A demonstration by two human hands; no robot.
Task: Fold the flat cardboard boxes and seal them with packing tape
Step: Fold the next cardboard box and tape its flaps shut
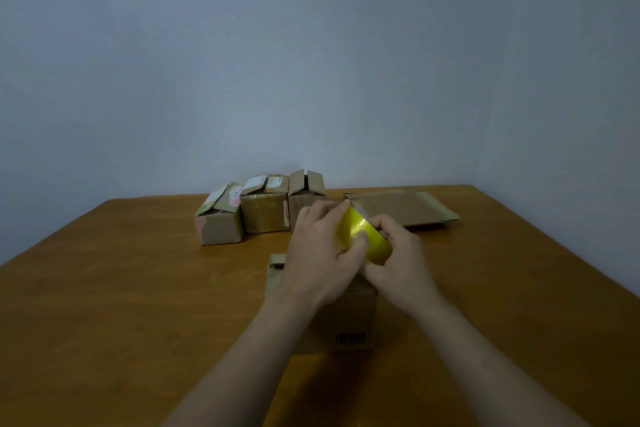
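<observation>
Tape roll (362, 227) clutched by left hand (318, 253) and right hand (401, 263) above box (346, 319); contents hidden.

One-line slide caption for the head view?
Left hand and right hand grip a yellow tape roll over a cardboard box on a wooden table; three folded boxes and flat cardboard behind.
</observation>
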